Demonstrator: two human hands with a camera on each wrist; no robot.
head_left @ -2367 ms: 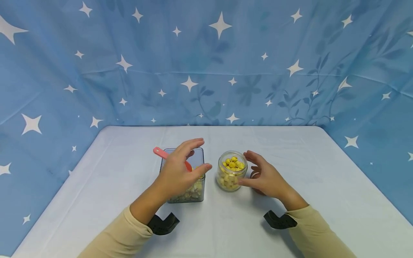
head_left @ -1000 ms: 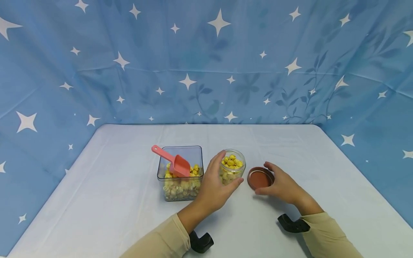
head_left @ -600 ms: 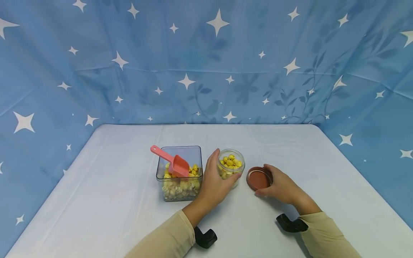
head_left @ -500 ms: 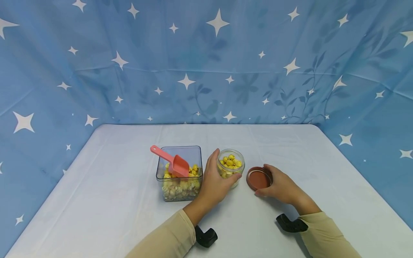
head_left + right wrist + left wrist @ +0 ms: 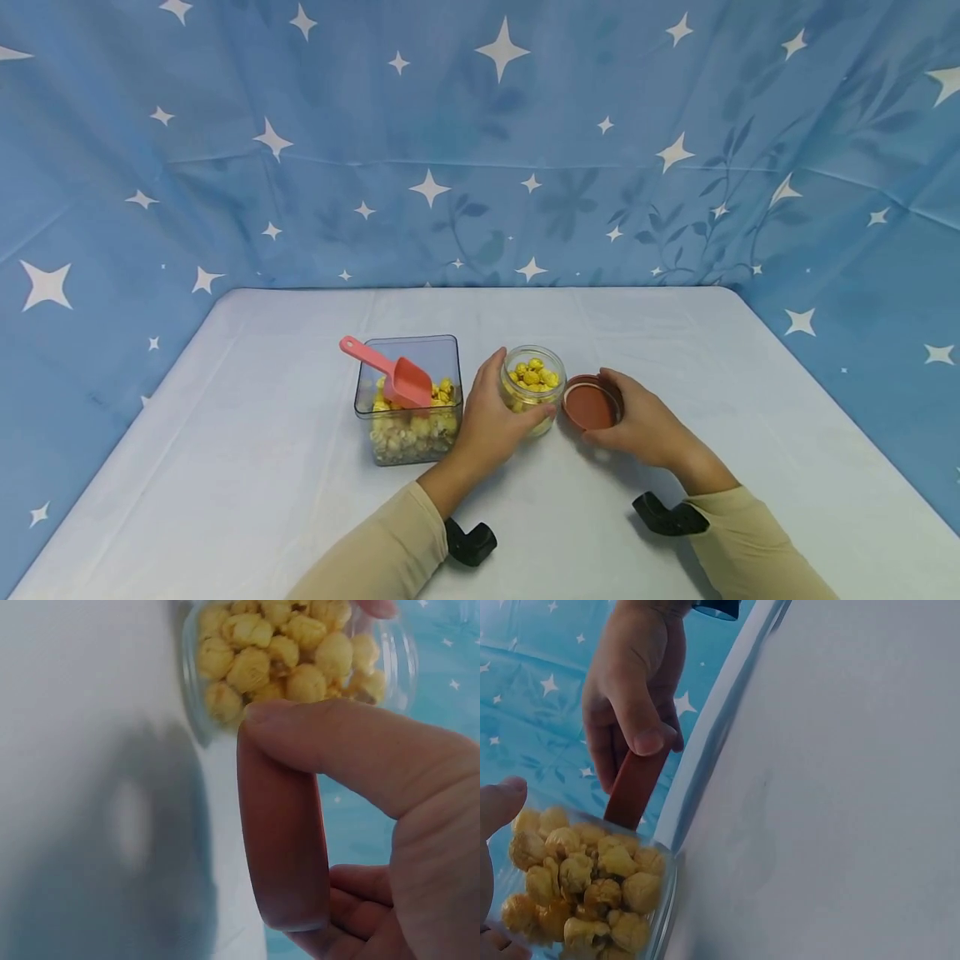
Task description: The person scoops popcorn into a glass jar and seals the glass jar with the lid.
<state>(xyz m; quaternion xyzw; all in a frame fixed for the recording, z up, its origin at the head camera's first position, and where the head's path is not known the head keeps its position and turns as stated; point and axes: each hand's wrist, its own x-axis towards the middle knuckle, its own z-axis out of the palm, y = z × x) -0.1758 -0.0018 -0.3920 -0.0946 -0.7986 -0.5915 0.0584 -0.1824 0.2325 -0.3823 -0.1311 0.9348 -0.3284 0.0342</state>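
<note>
My left hand (image 5: pixel 491 429) grips a clear glass jar (image 5: pixel 534 385) of yellow popcorn from its left side, thumb across the front. The jar's mouth is uncovered. Just right of the jar, my right hand (image 5: pixel 645 423) pinches a brown-red round lid (image 5: pixel 592 404) by its edge, its hollow underside facing up toward the head camera. The right wrist view shows the lid (image 5: pixel 283 832) raised off the white surface, a shadow beside it. In the left wrist view the lid (image 5: pixel 636 787) overlaps the end of the popcorn jar (image 5: pixel 585 885).
Left of the jar stands a clear square container (image 5: pixel 408 415) partly filled with popcorn. A pink scoop (image 5: pixel 405 379) lies in it, handle over the back left corner. The white table (image 5: pixel 247 467) ends at a blue star-patterned curtain (image 5: pixel 480 167).
My left hand has reached right from over the square container and taken hold of the jar. My right hand has taken the lid by its edge, lifted it and brought it closer to the jar.
</note>
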